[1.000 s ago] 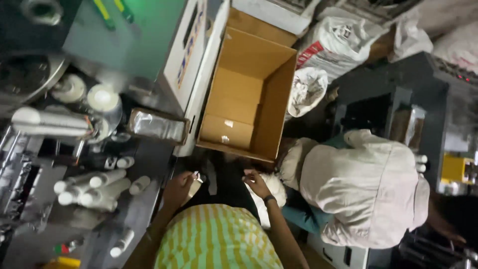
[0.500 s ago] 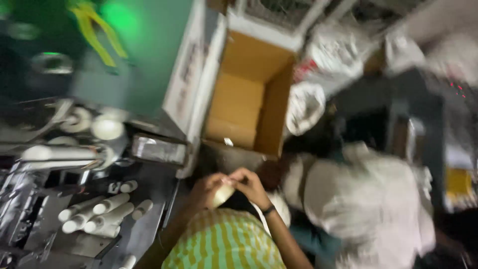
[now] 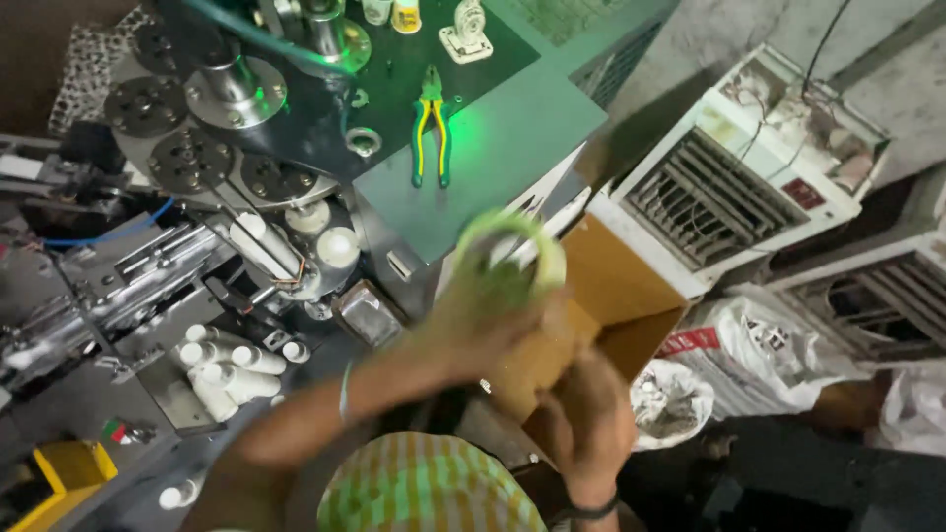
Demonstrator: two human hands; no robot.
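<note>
Both my hands have lifted since half a second ago: my left hand (image 3: 483, 330) grips a blurred pale green-tinted ring-shaped object (image 3: 509, 258) at frame centre, my right hand (image 3: 588, 424) curls below it, grip unclear. Behind lies an open brown cardboard box (image 3: 621, 286); white paper cups (image 3: 222, 365) sit on the grey machine table (image 3: 79, 404) at left.

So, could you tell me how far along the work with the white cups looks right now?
Done: white cups lie gathered on the machine's tray. In hand: the left hand lifts a blurred cup-like rim over the open cardboard box, with the right hand below; each grip is blurred. Left: those cups are not yet boxed.
</note>
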